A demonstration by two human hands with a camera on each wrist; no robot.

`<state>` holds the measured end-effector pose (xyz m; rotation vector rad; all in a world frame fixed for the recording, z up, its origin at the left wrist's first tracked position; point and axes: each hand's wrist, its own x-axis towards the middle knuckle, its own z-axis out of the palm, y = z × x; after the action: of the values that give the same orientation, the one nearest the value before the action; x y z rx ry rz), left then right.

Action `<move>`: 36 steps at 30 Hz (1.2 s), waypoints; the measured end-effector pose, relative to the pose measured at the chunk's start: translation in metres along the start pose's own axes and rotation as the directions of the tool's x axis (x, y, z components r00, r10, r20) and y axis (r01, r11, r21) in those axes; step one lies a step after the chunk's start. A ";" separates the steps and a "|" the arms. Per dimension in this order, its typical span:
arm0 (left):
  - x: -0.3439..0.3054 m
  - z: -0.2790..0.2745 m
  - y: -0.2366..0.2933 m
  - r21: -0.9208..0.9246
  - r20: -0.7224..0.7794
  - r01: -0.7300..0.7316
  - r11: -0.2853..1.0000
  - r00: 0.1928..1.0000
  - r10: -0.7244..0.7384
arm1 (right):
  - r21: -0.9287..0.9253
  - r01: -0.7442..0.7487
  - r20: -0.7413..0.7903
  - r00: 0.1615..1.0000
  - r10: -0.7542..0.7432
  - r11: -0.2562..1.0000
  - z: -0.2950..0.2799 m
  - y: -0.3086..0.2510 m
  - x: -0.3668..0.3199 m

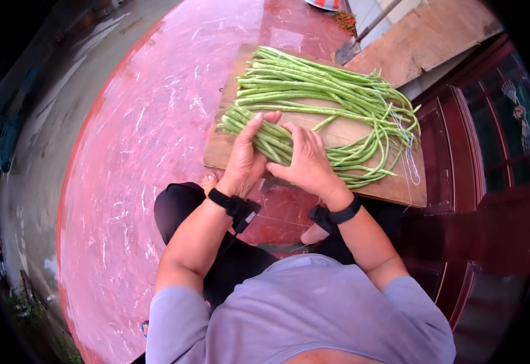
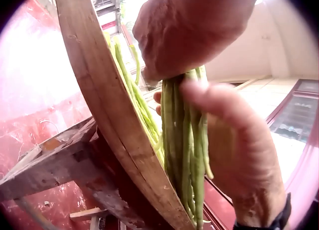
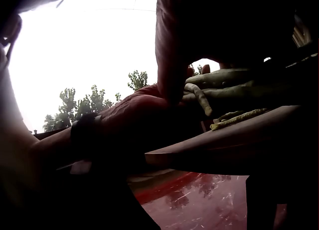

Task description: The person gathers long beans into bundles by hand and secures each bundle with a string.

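Note:
My left hand (image 1: 247, 155) curls round the cut-off end of a bundle of long green beans (image 1: 272, 141), thumb over the top. Just to its right, my right hand (image 1: 306, 156) grips the same bundle from above with fingers bent. The left wrist view shows these beans (image 2: 182, 140) hanging together between both hands, beside the board's edge. More long beans (image 1: 313, 82) lie spread on a wooden board (image 1: 221, 145), their far ends curving round at the right. The right wrist view is mostly dark, with bean tips (image 3: 202, 100) sticking out beside the left hand.
Thin white string (image 1: 412, 164) lies over the bean ends at the board's right. Below the board a wooden frame (image 2: 50, 170) shows. Dark red doors (image 1: 459, 139) stand close on the right, with a plywood sheet (image 1: 423, 42) beyond. The floor (image 1: 156, 91) is glossy red.

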<state>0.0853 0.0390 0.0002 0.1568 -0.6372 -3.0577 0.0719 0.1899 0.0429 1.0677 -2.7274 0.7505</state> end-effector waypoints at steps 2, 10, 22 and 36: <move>0.004 0.002 0.000 -0.027 0.003 -0.022 0.999 1.000 0.022 | -0.099 0.024 -0.028 0.999 -0.027 0.995 0.003 0.008 -0.003; 0.016 0.013 0.000 -0.049 -0.047 -0.147 0.988 0.988 0.145 | -0.119 0.041 -0.130 0.990 -0.057 0.992 -0.003 0.040 0.001; 0.014 0.016 -0.024 0.027 -0.069 -0.040 0.999 0.997 0.042 | 0.004 0.046 0.038 0.998 -0.046 0.999 -0.015 0.044 -0.002; 0.036 -0.008 -0.008 -0.185 -0.160 -0.014 0.983 0.987 -0.016 | -0.316 0.202 0.034 0.979 -0.202 0.927 -0.076 0.106 -0.042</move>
<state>0.0507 0.0416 -0.0138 0.3959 -0.3413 -3.0419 0.0276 0.3188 0.0548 1.2406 -2.5651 0.2662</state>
